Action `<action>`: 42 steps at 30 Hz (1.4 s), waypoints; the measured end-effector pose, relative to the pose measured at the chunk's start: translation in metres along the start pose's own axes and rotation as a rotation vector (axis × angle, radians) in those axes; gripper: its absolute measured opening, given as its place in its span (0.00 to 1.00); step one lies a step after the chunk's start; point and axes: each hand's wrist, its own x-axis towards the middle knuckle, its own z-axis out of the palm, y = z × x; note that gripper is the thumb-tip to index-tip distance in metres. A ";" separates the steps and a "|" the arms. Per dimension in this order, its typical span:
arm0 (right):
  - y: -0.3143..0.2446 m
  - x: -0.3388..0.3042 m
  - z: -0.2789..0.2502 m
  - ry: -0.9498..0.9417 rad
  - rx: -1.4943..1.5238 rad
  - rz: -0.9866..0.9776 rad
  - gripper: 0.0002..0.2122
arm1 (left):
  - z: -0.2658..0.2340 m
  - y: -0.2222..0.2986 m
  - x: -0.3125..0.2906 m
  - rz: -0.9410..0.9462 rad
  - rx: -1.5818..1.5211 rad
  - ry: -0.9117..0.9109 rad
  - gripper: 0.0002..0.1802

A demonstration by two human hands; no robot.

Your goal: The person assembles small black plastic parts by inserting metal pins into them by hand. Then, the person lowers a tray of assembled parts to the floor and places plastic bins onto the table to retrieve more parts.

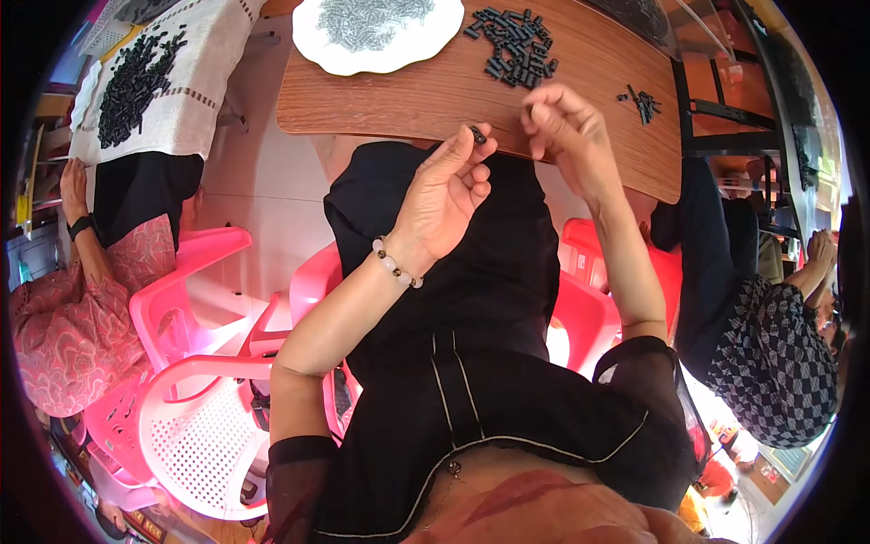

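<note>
My left hand (pixel 444 195) is raised just off the table's near edge, its thumb and forefinger pinching a small black cylindrical piece (pixel 477 135). The other fingers of that hand are loosely curled. To its right, my right hand (pixel 571 136) hovers over the edge of the brown wooden table (pixel 390 102). Its thumb and forefinger come together; whatever may be between them is too small to make out. Beyond it lies a heap of similar black pieces (pixel 518 50). A white wavy-rimmed plate (pixel 313 50) at the far left of the table holds many tiny clear or greyish pieces.
A smaller group of black pieces (pixel 642 103) lies on the table's right side. At the left, a person sits by a cloth-covered table (pixel 186 100) bearing another black heap (pixel 136 86). Another person (pixel 770 354) sits at the right. Pink plastic chairs (pixel 195 372) stand around me.
</note>
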 end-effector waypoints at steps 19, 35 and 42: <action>0.026 -0.036 0.023 0.077 -0.010 -0.167 0.07 | -0.002 -0.013 0.002 0.041 0.041 -0.045 0.17; 0.035 -0.037 0.034 0.072 -0.068 -0.319 0.07 | -0.009 -0.018 -0.002 0.004 -0.058 -0.093 0.15; 0.037 -0.038 0.033 0.084 -0.185 -0.355 0.09 | -0.008 -0.020 -0.003 -0.001 -0.027 -0.084 0.14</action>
